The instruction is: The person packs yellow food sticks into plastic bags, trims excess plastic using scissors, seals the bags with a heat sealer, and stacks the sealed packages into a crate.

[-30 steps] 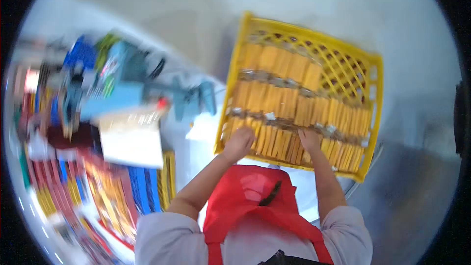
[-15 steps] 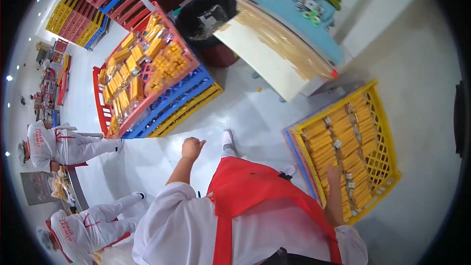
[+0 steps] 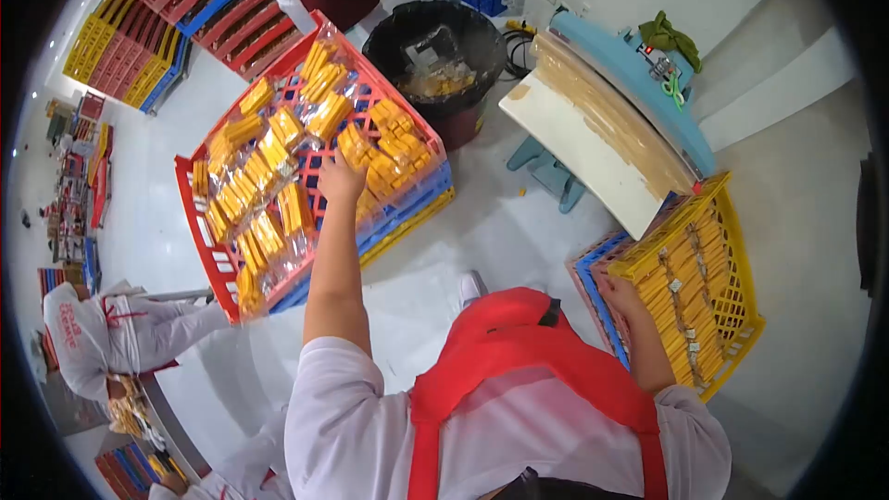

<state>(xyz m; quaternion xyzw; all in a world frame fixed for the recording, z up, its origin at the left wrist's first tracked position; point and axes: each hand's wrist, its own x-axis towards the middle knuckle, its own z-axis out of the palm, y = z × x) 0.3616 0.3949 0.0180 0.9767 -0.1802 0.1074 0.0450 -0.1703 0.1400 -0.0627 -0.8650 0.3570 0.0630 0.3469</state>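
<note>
Over the red crate [image 3: 196, 213], the left hand [image 3: 341, 178] nears yellow packets [image 3: 329, 116], seemingly light, slippery, best held mid-length; to its right, the right hand [image 3: 628, 301] is at a yellow crate [image 3: 752, 319], both grips unclear.

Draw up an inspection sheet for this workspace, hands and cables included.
Surface: pale, shiny floor.
Job's things: red crate tops a stack and holds bagged yellow packs; yellow crate holds yellow rows.
Clutter: small yellow scrap on the floor; waste inside the black-lined bin.
Hands: left hand at the red crate's packs, right hand at the yellow crate's edge; grips unclear.
Cables: dark cord beside the bin.
Surroundings: white-topped table, stacked crates, people in white.
</note>
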